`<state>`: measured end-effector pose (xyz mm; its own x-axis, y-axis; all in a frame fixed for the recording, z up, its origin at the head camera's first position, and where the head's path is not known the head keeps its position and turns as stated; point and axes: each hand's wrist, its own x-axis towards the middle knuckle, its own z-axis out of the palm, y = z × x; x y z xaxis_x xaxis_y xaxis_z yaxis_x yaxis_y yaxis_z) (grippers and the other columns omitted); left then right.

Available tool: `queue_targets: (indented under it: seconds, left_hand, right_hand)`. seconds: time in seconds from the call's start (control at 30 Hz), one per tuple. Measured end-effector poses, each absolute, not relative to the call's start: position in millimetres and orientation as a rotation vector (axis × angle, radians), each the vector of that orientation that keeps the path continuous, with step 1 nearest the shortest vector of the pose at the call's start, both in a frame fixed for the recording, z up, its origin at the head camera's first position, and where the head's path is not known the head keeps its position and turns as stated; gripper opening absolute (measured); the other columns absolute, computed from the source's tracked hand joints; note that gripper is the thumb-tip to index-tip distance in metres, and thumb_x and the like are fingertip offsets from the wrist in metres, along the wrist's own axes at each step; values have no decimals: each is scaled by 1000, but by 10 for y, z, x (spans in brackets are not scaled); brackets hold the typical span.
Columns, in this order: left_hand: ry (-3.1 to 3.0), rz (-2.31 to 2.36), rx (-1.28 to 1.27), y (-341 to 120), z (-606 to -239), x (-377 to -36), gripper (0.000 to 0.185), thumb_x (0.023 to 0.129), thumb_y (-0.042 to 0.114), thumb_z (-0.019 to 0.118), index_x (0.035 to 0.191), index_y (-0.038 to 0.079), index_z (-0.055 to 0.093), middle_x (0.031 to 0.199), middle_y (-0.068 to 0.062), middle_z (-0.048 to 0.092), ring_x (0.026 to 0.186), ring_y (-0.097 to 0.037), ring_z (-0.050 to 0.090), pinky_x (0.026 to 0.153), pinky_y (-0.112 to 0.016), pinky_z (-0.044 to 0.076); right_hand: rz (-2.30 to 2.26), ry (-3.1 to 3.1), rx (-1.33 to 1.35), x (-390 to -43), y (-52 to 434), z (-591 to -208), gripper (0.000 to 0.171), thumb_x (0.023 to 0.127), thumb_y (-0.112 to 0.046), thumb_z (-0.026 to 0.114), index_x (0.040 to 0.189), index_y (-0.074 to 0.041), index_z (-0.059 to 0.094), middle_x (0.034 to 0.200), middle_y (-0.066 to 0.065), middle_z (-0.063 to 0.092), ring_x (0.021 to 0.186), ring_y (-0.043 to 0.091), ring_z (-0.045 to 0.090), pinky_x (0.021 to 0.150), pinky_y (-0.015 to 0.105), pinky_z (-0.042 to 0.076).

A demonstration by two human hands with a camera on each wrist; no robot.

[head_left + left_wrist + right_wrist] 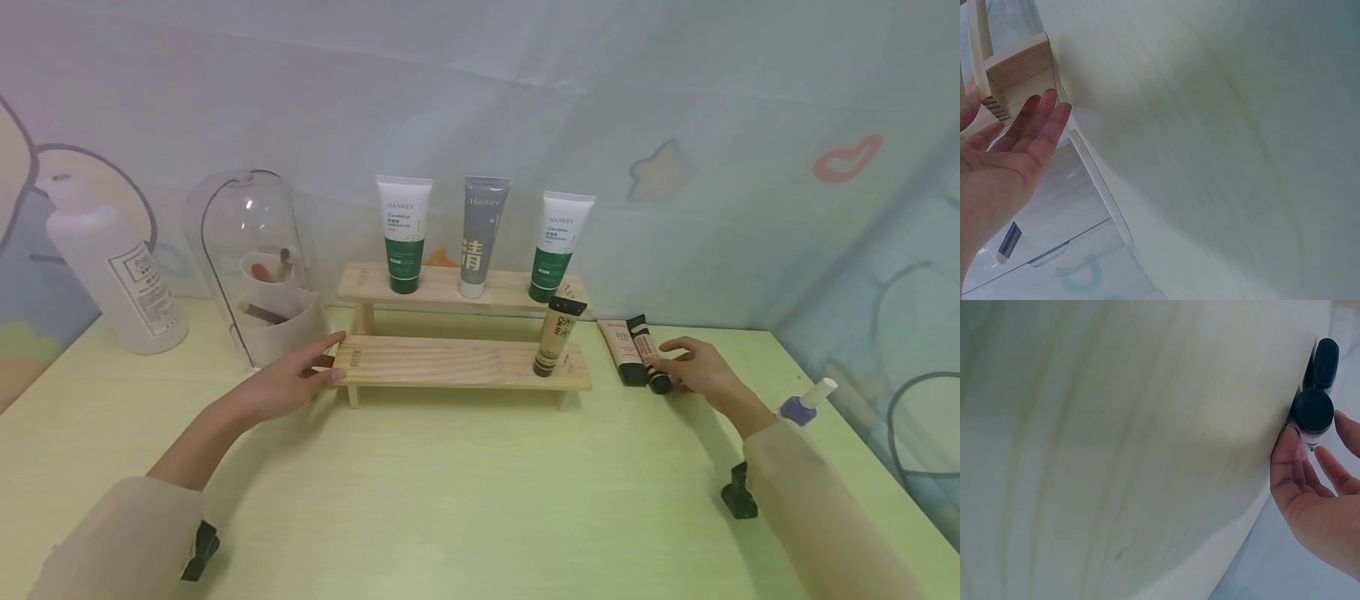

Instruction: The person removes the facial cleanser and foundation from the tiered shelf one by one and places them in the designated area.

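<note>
My left hand (300,379) lies with straight fingers against the left end of a two-step wooden rack (450,362). In the left wrist view the fingertips (1047,109) touch the rack's end block (1019,65). My right hand (693,371) is at a small beige tube (648,354) lying on the table right of the rack. Its thumb and fingers pinch the tube's black cap (1313,411). Another beige tube (622,350) lies beside it, with its black cap (1325,359) just past the first. A tan tube (557,337) stands cap-down on the lower step.
Two green-and-white tubes (403,233) (558,246) and a grey tube (480,237) stand on the top step. A clear dome (251,267) with a white organiser stands left of the rack, a white bottle (120,267) further left. A small purple bottle (806,404) sits by my right wrist.
</note>
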<state>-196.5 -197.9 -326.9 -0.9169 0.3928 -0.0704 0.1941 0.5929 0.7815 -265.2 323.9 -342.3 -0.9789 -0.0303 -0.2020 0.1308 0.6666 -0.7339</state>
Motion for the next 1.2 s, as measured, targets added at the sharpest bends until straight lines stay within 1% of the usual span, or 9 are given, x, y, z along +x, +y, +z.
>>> queue_targets:
  seconds: [0.2, 0.37, 0.5, 0.63, 0.7, 0.77, 0.83, 1.0, 1.2]
  left_hand:
    - [2586, 1225, 481, -1978, -3271, -1977, 60, 97, 19, 45, 144, -3, 15, 132, -34, 36, 119, -43, 40, 90, -49, 40]
    - [2586, 1224, 483, -1980, -3270, -1978, 60, 97, 19, 46, 144, -4, 14, 132, -34, 35, 120, -43, 39, 90, -50, 39]
    - [2594, 1230, 502, -1998, -3288, -1986, 63, 97, 24, 47, 144, -3, 15, 131, -34, 36, 119, -43, 39, 90, -51, 39]
    - [2620, 1226, 539, -2032, -3340, -2019, 66, 96, 33, 47, 143, -3, 18, 129, -35, 38, 117, -43, 41, 88, -49, 41]
    - [2621, 1226, 548, -2035, -3344, -2022, 68, 95, 35, 47, 143, -3, 18, 129, -35, 37, 117, -44, 41, 87, -49, 41]
    - [2617, 1228, 540, -2026, -3330, -2013, 67, 96, 34, 47, 143, -3, 18, 130, -34, 37, 117, -44, 41, 88, -49, 41]
    - [2597, 1241, 521, -2004, -3294, -1990, 65, 96, 29, 47, 143, -3, 17, 132, -34, 36, 119, -44, 38, 90, -51, 39]
    - [2598, 1228, 497, -1970, -3265, -1976, 60, 97, 18, 46, 143, -5, 15, 132, -34, 35, 120, -44, 38, 91, -50, 39]
    - [2612, 1211, 516, -1971, -3292, -1998, 59, 97, 15, 45, 142, -8, 15, 130, -36, 36, 118, -45, 40, 88, -50, 41]
  right_hand:
    - [-1210, 2669, 37, -2611, 3296, -3407, 56, 92, -23, 56, 132, 9, 34, 94, 14, 54, 71, 16, 54, 67, 31, 51]
    - [-1214, 2665, -10, -2534, 3334, -3348, 56, 93, -22, 54, 132, 11, 32, 100, 20, 56, 74, 19, 56, 70, 32, 52]
    - [-1196, 2698, -77, -2469, 3358, -3269, 57, 93, -23, 55, 132, 11, 32, 99, 23, 57, 73, 21, 58, 69, 32, 52]
    - [-1174, 2730, -153, -2425, 3352, -3198, 58, 92, -25, 56, 132, 10, 34, 95, 23, 56, 72, 24, 57, 67, 32, 52]
    - [-1160, 2743, -197, -2406, 3329, -3171, 57, 92, -25, 57, 132, 10, 35, 95, 24, 56, 72, 26, 58, 66, 31, 52]
    - [-1151, 2749, -237, -2387, 3288, -3142, 55, 92, -24, 57, 131, 9, 36, 98, 25, 57, 74, 28, 58, 66, 31, 52]
    - [-1141, 2752, -273, -2368, 3229, -3109, 54, 92, -23, 57, 131, 9, 37, 100, 25, 57, 76, 30, 59, 66, 32, 52]
    - [-1159, 2722, -358, -2325, 3025, -3025, 50, 92, -19, 57, 130, 7, 39, 103, 24, 56, 80, 33, 59, 68, 36, 52]
    - [-1178, 2687, -428, -2261, 2774, -2943, 47, 90, -18, 59, 129, 3, 43, 104, 20, 57, 81, 35, 59, 68, 40, 51]
